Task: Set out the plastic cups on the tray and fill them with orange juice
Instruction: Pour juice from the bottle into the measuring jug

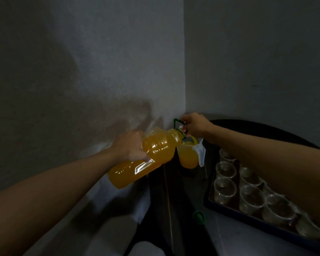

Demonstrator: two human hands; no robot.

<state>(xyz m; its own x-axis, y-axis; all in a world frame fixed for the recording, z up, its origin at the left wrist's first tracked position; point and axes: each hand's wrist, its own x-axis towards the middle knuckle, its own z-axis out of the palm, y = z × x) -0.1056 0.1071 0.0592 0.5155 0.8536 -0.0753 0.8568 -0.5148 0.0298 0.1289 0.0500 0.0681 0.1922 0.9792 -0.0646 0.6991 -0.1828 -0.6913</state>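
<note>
While aslant, clear bottle [155,151], orange-filled

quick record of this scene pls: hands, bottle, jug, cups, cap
left hand: grips the tilted juice bottle at its middle
right hand: holds the green handle at the bottle's neck
jug: under the bottle's mouth, holding orange juice
cups: clear, empty, in rows on the tray
green cap: on the dark table, left of the tray
</note>
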